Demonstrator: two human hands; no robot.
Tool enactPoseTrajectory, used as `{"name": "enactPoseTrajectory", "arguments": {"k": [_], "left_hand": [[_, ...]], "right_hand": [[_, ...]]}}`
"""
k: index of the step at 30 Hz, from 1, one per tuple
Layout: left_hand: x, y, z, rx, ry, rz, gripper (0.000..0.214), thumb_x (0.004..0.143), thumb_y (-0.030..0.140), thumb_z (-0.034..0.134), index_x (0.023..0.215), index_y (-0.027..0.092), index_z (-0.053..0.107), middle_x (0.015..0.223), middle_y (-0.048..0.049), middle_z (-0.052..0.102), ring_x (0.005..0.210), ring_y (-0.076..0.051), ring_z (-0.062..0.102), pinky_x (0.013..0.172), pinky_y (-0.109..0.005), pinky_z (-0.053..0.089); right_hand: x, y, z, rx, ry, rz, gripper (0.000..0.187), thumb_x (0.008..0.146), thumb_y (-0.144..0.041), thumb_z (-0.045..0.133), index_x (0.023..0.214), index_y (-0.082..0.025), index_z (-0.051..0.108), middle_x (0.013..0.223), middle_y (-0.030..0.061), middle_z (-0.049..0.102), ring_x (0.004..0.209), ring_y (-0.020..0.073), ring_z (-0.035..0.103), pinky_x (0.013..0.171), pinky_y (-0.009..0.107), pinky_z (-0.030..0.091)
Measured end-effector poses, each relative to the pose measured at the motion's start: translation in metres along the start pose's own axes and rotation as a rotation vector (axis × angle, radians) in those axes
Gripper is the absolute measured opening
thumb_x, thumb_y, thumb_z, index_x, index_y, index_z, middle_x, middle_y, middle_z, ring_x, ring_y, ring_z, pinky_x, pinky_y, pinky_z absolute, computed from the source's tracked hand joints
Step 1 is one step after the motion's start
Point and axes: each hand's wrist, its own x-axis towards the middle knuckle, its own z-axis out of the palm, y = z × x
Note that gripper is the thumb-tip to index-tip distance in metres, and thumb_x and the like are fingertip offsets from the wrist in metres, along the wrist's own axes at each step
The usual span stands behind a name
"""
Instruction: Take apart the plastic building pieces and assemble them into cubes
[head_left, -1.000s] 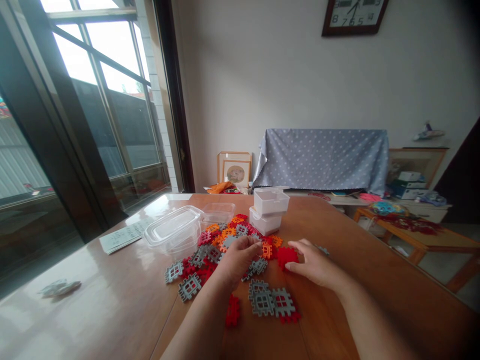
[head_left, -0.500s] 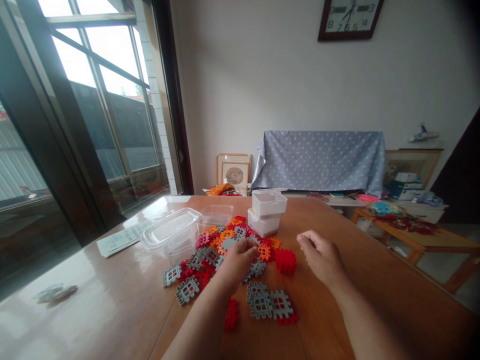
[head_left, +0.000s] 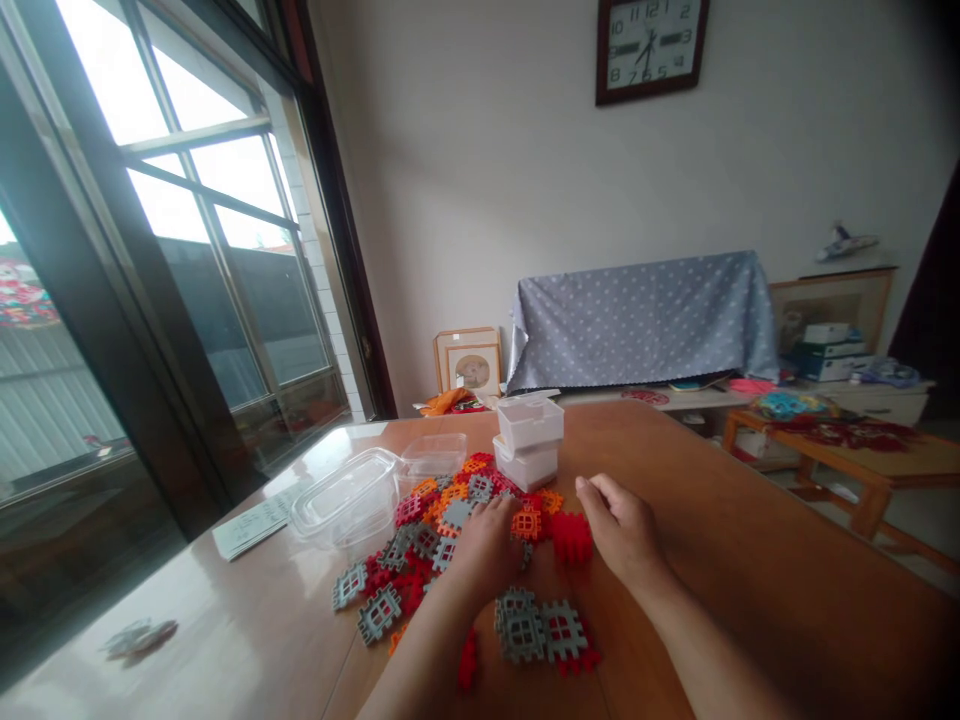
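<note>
My left hand (head_left: pixel 489 545) is over a pile of plastic interlocking window-shaped building blocks (head_left: pixel 454 492), coloured grey, orange and red. Its fingers bend down and inward among the pieces, and their tips are hidden. My right hand (head_left: pixel 621 518) is at the right, fingers curled in and thumb close to them; whatever is between them, if anything, is out of sight. Just left of it stands a chunky red block (head_left: pixel 571 538), almost touching the hand. Between my forearms lie several grey window pieces (head_left: pixel 521 632) with red ones partly beneath.
Two stacked translucent boxes (head_left: pixel 529 440) stand behind the pile. To the left are a clear plastic container (head_left: pixel 349 495), a shallow clear tray (head_left: pixel 433 453) and a printed sheet (head_left: pixel 255 525). A small crumpled plastic packet (head_left: pixel 139 640) lies on the wooden table (head_left: pixel 697 500) at front left.
The view has tilted up and turned slightly. My right hand has moved left, close to the red block. My left hand's fingers have dipped down into the pile.
</note>
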Motion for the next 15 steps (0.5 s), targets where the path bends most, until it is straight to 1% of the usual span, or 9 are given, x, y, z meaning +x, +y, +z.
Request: {"name": "enactPoseTrajectory", "arguments": {"k": [3, 6, 8, 9, 12, 15], "left_hand": [[0.013, 0.006, -0.003, 0.108, -0.103, 0.008, 0.071, 0.066, 0.01, 0.06, 0.136, 0.024, 0.057, 0.135, -0.0121, 0.061, 0.123, -0.034, 0.05, 0.103, -0.044, 0.039], [0.031, 0.008, -0.002, 0.147, -0.162, 0.096, 0.077, 0.066, 0.01, 0.06, 0.141, 0.027, 0.054, 0.137, -0.0122, 0.06, 0.127, -0.036, 0.048, 0.106, -0.049, 0.037], [0.045, 0.008, 0.001, 0.119, -0.184, 0.141, 0.072, 0.068, 0.01, 0.06, 0.137, 0.026, 0.058, 0.133, -0.0126, 0.063, 0.125, -0.036, 0.05, 0.106, -0.048, 0.038], [0.052, 0.007, 0.005, 0.094, -0.185, 0.148, 0.066, 0.069, 0.009, 0.059, 0.133, 0.025, 0.061, 0.129, -0.0127, 0.065, 0.123, -0.035, 0.052, 0.105, -0.046, 0.039], [0.071, 0.003, 0.017, 0.044, -0.148, 0.106, 0.051, 0.075, 0.011, 0.056, 0.123, 0.024, 0.068, 0.117, -0.0119, 0.069, 0.114, -0.032, 0.058, 0.1, -0.041, 0.044], [0.082, 0.002, 0.029, 0.075, -0.164, 0.112, 0.044, 0.078, 0.014, 0.056, 0.119, 0.025, 0.069, 0.112, -0.0108, 0.071, 0.108, -0.03, 0.061, 0.097, -0.041, 0.045]], "right_hand": [[0.002, 0.001, -0.002, 0.016, 0.056, 0.026, 0.045, 0.095, -0.056, 0.047, 0.063, -0.025, 0.046, 0.055, -0.0041, 0.046, 0.057, 0.0157, 0.042, 0.057, 0.025, 0.034], [0.004, 0.002, -0.005, 0.037, 0.102, 0.054, 0.044, 0.096, -0.055, 0.047, 0.064, -0.025, 0.048, 0.056, -0.0043, 0.045, 0.058, 0.0157, 0.041, 0.057, 0.025, 0.034], [0.004, 0.001, -0.008, 0.063, 0.112, 0.054, 0.043, 0.097, -0.053, 0.047, 0.065, -0.025, 0.047, 0.057, -0.0042, 0.045, 0.058, 0.0155, 0.041, 0.057, 0.025, 0.034], [0.005, 0.001, -0.009, 0.079, 0.115, 0.051, 0.042, 0.097, -0.052, 0.047, 0.065, -0.025, 0.046, 0.058, -0.0041, 0.045, 0.059, 0.0154, 0.041, 0.057, 0.025, 0.034], [0.005, 0.0, -0.012, 0.117, 0.121, 0.043, 0.041, 0.098, -0.05, 0.048, 0.065, -0.024, 0.045, 0.059, -0.0038, 0.045, 0.059, 0.0153, 0.041, 0.057, 0.025, 0.033], [0.007, 0.0, -0.013, 0.137, 0.112, 0.043, 0.041, 0.098, -0.05, 0.047, 0.066, -0.024, 0.046, 0.059, -0.0039, 0.045, 0.059, 0.0154, 0.041, 0.057, 0.025, 0.033]]}}
